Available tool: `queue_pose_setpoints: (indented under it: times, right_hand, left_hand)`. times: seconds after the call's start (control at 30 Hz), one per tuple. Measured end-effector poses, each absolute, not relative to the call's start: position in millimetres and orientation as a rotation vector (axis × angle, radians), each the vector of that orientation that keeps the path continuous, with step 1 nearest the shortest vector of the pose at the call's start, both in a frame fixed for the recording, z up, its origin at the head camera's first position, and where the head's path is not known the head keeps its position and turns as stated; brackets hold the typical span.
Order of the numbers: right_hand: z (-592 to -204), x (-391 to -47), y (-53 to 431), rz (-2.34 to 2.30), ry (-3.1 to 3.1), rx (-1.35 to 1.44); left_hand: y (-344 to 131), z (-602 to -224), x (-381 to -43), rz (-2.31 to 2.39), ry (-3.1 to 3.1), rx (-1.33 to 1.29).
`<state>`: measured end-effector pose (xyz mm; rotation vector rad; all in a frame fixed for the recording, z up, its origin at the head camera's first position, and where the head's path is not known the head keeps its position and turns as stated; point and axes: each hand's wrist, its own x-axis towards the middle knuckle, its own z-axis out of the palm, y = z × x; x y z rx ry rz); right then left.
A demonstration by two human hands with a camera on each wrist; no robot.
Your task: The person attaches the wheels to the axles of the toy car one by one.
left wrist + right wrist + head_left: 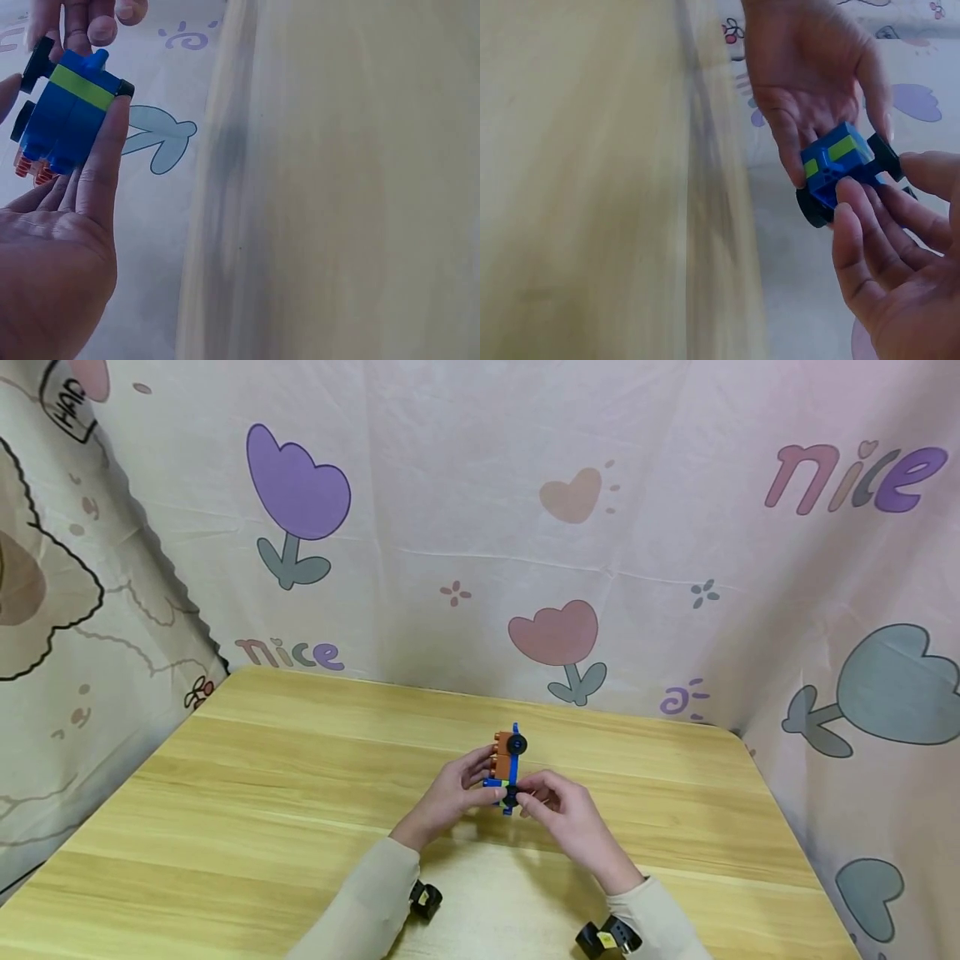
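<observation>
A toy car built of blocks (pixel 503 767), with a blue base, orange bricks, a lime-green band and black wheels, is held up over the table, tipped on its end. My left hand (pixel 447 791) grips it from the left, thumb and fingers on opposite sides of the body. From the other side, my right hand (pixel 573 818) pinches at the near black wheel (pixel 886 156). That wheel stands out from the blue body on a short stub in the right wrist view. Right-hand fingertips overlap the car's underside there.
The wooden table (pixel 247 793) spreads out under both hands. Behind it hangs a printed cloth (pixel 450 485) with tulips and lettering, which also runs down both sides. Black wrist cameras (pixel 426 900) sit at the sleeves.
</observation>
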<state>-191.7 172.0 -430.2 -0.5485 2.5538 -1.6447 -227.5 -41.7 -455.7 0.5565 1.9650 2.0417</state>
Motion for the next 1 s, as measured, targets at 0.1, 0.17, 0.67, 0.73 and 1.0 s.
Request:
queue_pose_setpoints:
  times: [0.1, 0.17, 0.67, 0.73, 1.0]
  right_hand:
    - [-430.5, -192.4, 172.5, -1.668, 2.503, -0.549]
    - [-431.0, -192.5, 172.6, -1.681, 2.474, -0.553]
    - [-430.9, -191.1, 169.7, -1.756, 2.36, -0.556]
    - [-431.6, -191.4, 169.5, -1.762, 2.35, -0.555]
    - [-432.8, -191.6, 169.8, -1.788, 2.301, -0.586]
  left_hand:
    - [-41.8, -454.0, -227.5, 2.047, 1.957, 0.549]
    - [-41.6, -453.6, -227.8, 2.051, 1.952, 0.549]
    - [-40.4, -452.8, -226.6, 2.076, 1.923, 0.583]
    - [-40.2, -452.7, -226.3, 2.078, 1.919, 0.582]
    - [-40.7, -454.4, -225.6, 2.058, 1.93, 0.569]
